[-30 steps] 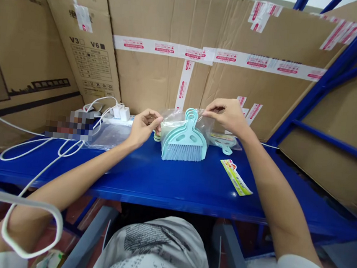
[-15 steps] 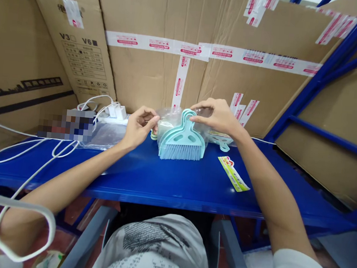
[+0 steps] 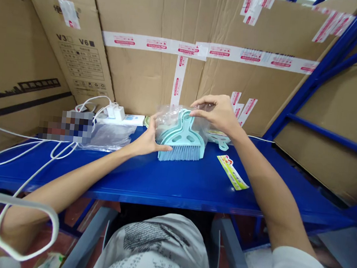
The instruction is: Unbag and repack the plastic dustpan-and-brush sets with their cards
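A light turquoise dustpan (image 3: 164,141) stands upright on the blue table, bristles down, with a matching hand brush (image 3: 183,139) nested in front of it. Clear plastic bag film (image 3: 167,112) spreads behind and around the pair. My left hand (image 3: 149,139) grips the dustpan's left edge, its thumb across the front by the bristles and its fingers behind, partly hidden by the film. At the top, my right hand (image 3: 217,113) pinches the handle end between thumb and fingers; whether film is caught there too is hard to see.
A yellow-green label card (image 3: 232,173) lies right of the brush. Behind it rests another turquoise handled piece (image 3: 223,144). Flat clear bags (image 3: 110,138), white cables (image 3: 23,136) and a power strip (image 3: 132,120) lie left. Cardboard (image 3: 146,76) walls the back.
My left hand has shifted right and down from pinching beside the bag to gripping the dustpan's left edge. My right hand stays at the handle. The dustpan and brush have barely moved.
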Available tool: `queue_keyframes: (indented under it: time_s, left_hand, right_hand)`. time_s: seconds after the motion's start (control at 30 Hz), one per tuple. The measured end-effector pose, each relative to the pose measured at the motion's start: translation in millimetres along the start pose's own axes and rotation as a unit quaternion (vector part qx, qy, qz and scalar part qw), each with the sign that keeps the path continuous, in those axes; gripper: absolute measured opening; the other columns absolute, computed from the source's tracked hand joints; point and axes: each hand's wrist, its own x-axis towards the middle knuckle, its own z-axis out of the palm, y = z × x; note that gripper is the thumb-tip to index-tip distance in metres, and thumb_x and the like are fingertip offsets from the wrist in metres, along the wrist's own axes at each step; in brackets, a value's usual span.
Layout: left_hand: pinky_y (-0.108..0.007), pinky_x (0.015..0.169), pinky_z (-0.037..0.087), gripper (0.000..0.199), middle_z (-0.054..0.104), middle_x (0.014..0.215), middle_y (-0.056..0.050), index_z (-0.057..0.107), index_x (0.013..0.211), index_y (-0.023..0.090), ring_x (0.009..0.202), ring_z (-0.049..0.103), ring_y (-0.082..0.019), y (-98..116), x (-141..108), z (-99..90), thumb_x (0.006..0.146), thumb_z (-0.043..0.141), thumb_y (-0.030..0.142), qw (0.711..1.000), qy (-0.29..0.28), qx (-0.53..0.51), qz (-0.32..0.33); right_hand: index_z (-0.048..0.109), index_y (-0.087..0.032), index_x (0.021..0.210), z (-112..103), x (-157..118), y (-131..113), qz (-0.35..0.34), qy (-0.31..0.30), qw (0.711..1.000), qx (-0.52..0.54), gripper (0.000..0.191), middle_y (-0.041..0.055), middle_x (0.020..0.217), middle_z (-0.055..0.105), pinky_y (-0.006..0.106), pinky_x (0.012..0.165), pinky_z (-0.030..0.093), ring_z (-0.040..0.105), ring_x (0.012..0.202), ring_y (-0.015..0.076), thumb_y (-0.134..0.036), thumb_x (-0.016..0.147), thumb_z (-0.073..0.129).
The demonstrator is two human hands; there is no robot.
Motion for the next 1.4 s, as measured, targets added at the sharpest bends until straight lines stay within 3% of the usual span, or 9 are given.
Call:
queue_keyframes:
  time_s: [0.2,0.53,0.73,0.9,1.03,1.13,1.27,1.4]
  left_hand:
    - [-0.059,0.131,0.024,0.112,0.062,0.137,-0.015,0.038,0.155,0.02,0.153,0.04,-0.04,0.7,0.5,-1.4,0.062,0.097,0.034,0.998,-0.034,0.041,-0.035]
    - [-0.056,0.128,0.032,0.102,0.054,0.151,-0.015,0.047,0.149,0.022,0.146,0.048,-0.039,0.3,-1.3,-0.6,0.06,0.096,0.032,0.995,-0.047,0.045,-0.081]
    - [-0.052,0.121,0.042,0.102,0.053,0.154,-0.017,0.044,0.151,0.021,0.145,0.049,-0.039,1.8,-2.5,3.0,0.063,0.094,0.031,0.993,-0.054,0.016,-0.101]
    - [-0.049,0.111,0.051,0.097,0.056,0.15,-0.017,0.041,0.149,0.02,0.135,0.058,-0.035,-9.4,-5.4,3.3,0.067,0.091,0.035,0.99,-0.069,-0.001,-0.119]
    - [-0.045,0.102,0.055,0.084,0.07,0.128,-0.012,0.05,0.142,0.017,0.117,0.068,-0.031,-14.6,-4.5,1.5,0.07,0.091,0.035,0.986,-0.087,-0.013,-0.139]
    - [-0.043,0.104,0.053,0.071,0.074,0.123,-0.01,0.063,0.132,0.016,0.118,0.068,-0.03,-9.3,-3.3,1.3,0.07,0.092,0.033,0.978,-0.102,-0.056,-0.17]
    - [-0.036,0.092,0.056,0.059,0.079,0.113,-0.01,0.074,0.12,0.014,0.11,0.072,-0.028,3.1,-4.4,3.1,0.065,0.093,0.024,0.934,-0.143,-0.172,-0.28]
    - [-0.031,0.079,0.057,0.054,0.081,0.104,-0.01,0.079,0.108,0.013,0.096,0.075,-0.025,13.4,-6.2,4.3,0.057,0.094,0.018,0.884,-0.186,-0.217,-0.371]
  right_hand:
    - [0.082,-0.016,0.091,-11.8,0.1,-6.6,-0.001,-0.016,0.999,0.031,0.056,0.0062,0.082,0.076,0.032,0.075,0.052,0.069,0.082,0.0197,-0.071,0.08,0.08]
    - [0.082,-0.016,0.084,-35.8,-1.7,-4.2,0.026,-0.103,0.993,0.044,0.043,0.006,0.082,0.077,0.034,0.074,0.054,0.069,0.077,0.0183,-0.059,0.08,0.085]
    - [0.08,-0.018,0.079,-30.8,-0.6,-9.7,-0.005,-0.009,1.0,0.017,0.027,0.0034,0.076,0.076,0.032,0.07,0.051,0.067,0.072,0.0169,-0.045,0.084,0.082]
    - [0.077,-0.021,0.078,-34.3,1.8,-11.2,-0.036,0.112,0.993,0.01,0.02,0.0027,0.079,0.077,0.033,0.071,0.052,0.069,0.075,0.019,-0.04,0.083,0.081]
    - [0.075,-0.024,0.082,-51.0,4.0,-0.7,-0.048,0.227,0.973,-0.006,0.019,0.0031,0.082,0.075,0.036,0.072,0.051,0.067,0.076,0.0203,-0.042,0.085,0.08]
    - [0.074,-0.028,0.088,-72.3,3.0,15.0,-0.061,0.314,0.947,0.004,0.015,0.0046,0.088,0.075,0.041,0.078,0.051,0.067,0.083,0.0238,-0.043,0.09,0.077]
    - [0.072,-0.031,0.095,-99.6,0.8,35.4,-0.065,0.373,0.925,0.032,0.019,0.0072,0.099,0.076,0.046,0.085,0.05,0.066,0.091,0.0264,-0.049,0.091,0.075]
    - [0.069,-0.029,0.086,-108.4,3.3,47.5,-0.02,0.424,0.903,0.064,0.023,0.0075,0.091,0.074,0.044,0.081,0.05,0.065,0.083,0.0245,-0.047,0.082,0.083]
